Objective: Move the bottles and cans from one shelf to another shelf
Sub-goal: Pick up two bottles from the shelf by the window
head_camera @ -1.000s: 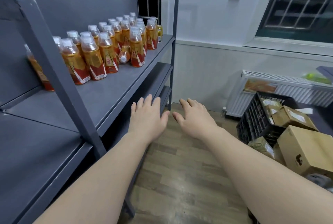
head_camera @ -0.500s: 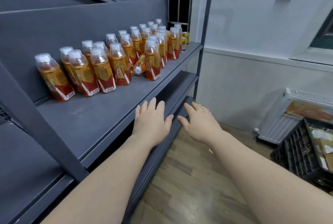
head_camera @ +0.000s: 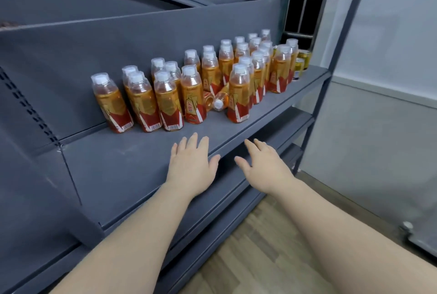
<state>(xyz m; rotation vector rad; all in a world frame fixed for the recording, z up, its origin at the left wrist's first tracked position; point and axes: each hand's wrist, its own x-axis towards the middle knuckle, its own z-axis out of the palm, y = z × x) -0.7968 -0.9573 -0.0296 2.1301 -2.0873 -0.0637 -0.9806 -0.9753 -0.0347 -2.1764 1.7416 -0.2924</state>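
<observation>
On shelf (head_camera: 123,161): amber-filled bottles (head_camera: 191,95), one toppled.

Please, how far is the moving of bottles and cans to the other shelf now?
Done: nothing visible. The amber drink bottles and yellow cans all sit on one grey shelf, one fallen bottle among them; none shows on the lower shelf. In hand: nothing; the left hand and right hand are open, reaching toward the front row. Left: the whole lot.

shelf (head_camera: 132,166) front bare | bottles (head_camera: 191,95) crowd rear | cans (head_camera: 301,62) far end
</observation>
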